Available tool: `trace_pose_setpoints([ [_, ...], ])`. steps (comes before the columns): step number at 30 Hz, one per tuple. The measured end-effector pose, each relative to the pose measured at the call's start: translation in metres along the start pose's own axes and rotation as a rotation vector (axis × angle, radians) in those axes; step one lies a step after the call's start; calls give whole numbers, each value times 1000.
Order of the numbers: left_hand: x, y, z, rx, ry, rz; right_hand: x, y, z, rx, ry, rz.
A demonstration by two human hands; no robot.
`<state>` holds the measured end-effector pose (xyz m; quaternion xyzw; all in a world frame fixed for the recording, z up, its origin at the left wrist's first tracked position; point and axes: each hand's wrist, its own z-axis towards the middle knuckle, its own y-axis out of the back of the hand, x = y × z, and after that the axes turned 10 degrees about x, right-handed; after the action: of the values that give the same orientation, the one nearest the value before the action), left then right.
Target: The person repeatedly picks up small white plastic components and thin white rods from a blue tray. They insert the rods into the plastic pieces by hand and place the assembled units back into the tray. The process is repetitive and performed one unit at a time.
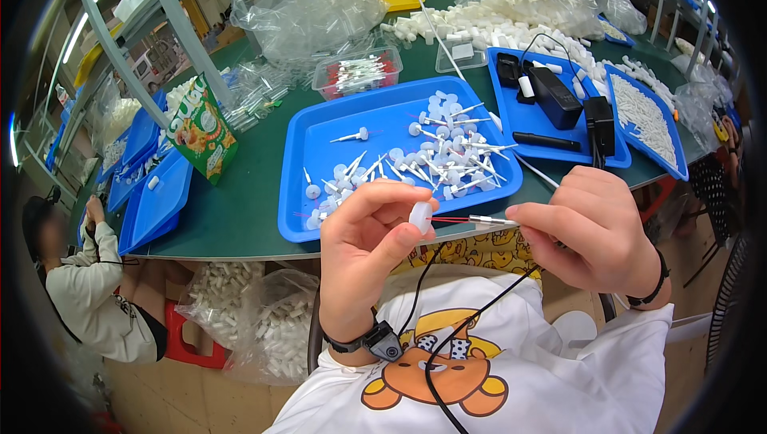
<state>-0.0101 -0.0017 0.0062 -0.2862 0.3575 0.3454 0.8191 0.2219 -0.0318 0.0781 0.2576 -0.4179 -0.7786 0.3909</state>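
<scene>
Between the thumb and fingers of my left hand (371, 246) is a translucent white round cap (420, 217), held on edge. Thin red wires (452, 219) stretch from the cap to a slim white-and-silver rod (489, 220). My right hand (591, 230) pinches the far end of that rod, off to the right. Both hands are above the table's near edge, in front of a blue tray (289, 162). Many similar pieces, round white caps with thin white stems (455, 146), lie heaped in the tray's right and front parts.
A second blue tray (511, 118) carries a black power adapter (554, 97). White granular parts (639, 114) fill another tray. Behind stand a clear box (357, 73), a pile of white tubes (511, 23) and plastic bags (304, 11). A green snack bag (204, 130) is left; a co-worker (100, 298) sits beyond.
</scene>
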Motion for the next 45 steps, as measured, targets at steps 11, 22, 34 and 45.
trace_pose_setpoints([
  [11, 2, -1, 1, 70, 14, -21, 1, -1, -2, -31, 64, -59],
  [22, 4, -10, 2, 77, -11, 31, 4, -9, 1, -75, 51, -32],
  [34, 6, -15, 2, 128, -30, 18, 9, -12, 3, -37, 59, -64],
  [45, 10, -16, 2, 156, -47, -13, 8, -26, 1, -125, 126, -148],
])
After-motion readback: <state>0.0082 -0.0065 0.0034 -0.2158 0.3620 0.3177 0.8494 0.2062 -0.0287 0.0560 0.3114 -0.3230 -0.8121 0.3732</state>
